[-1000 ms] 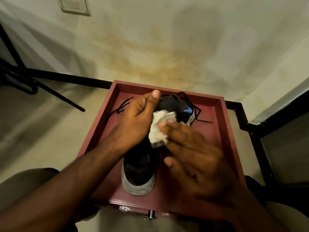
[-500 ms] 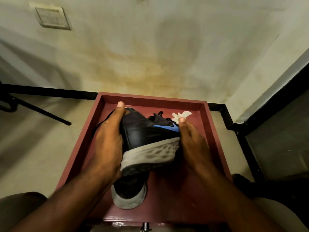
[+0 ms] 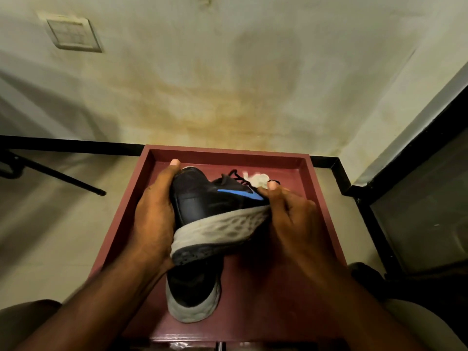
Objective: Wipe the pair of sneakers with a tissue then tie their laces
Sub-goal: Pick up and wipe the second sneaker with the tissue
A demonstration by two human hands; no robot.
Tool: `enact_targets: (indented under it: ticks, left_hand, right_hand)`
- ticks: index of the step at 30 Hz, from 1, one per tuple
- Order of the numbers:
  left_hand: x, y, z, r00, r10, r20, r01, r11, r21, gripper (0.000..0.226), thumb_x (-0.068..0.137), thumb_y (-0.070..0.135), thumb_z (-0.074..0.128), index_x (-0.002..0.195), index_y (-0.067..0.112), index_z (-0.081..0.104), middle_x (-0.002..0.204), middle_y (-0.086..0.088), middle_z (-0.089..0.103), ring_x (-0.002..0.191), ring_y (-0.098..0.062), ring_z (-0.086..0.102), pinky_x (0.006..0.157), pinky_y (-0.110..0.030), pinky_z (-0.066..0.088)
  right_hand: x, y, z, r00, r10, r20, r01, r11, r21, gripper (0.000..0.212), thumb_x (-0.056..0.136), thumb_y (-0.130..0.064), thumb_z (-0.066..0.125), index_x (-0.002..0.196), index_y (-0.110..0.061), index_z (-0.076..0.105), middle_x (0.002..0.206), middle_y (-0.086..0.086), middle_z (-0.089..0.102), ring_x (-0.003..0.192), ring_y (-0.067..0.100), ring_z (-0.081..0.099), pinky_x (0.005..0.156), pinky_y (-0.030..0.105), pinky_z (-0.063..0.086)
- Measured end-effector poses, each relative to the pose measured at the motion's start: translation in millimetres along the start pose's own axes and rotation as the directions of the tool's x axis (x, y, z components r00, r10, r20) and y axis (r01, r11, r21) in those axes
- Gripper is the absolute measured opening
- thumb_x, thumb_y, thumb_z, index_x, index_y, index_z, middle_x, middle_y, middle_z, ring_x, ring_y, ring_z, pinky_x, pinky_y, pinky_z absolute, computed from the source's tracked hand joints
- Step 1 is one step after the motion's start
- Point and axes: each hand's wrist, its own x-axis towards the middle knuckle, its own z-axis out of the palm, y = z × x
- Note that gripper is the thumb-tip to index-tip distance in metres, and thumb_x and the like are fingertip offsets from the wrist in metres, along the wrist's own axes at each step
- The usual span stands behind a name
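Sneaker (image 3: 217,214) lifted, turned sideways; left hand (image 3: 152,219) grips heel, right hand (image 3: 291,214) pinches toe with tissue (image 3: 258,179).

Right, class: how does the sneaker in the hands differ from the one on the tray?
The held sneaker is lifted and tipped on its side, its blue logo showing; the tray sneaker lies flat on the red tray, mostly hidden beneath it. Both are black with grey soles.

Black sneaker (image 3: 202,198), blue swoosh (image 3: 239,194)
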Motion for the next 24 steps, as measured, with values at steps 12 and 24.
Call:
enact_targets:
  ticks: [12,24]
  left_hand:
    - [-26,-38,18,0.609,0.376,0.699,-0.771,0.49,0.408,0.049,0.108,0.033,0.045,0.065,0.011,0.048,0.059,0.006,0.044,0.056,-0.016,0.051,0.095,-0.032,0.051]
    - [-46,-65,17,0.348,-0.154,0.925,-0.922,-0.236,0.308,0.04,0.101,0.063,0.042,0.108,0.025,0.053,0.102,0.007,0.064,0.109,-0.015,0.056,0.12,-0.064,0.024]
  right_hand:
    - [-2,3,6,0.927,0.341,0.153,-0.369,0.903,0.22,0.049,0.1,-0.054,0.055,0.085,-0.014,0.08,0.077,0.009,0.076,0.076,0.032,0.073,0.068,0.054,0.06]
    - [11,11,1,0.899,0.239,0.366,-0.289,0.953,0.088,0.031,0.101,-0.048,0.058,0.092,-0.024,0.075,0.086,-0.003,0.076,0.081,0.011,0.073,0.074,0.036,0.062]
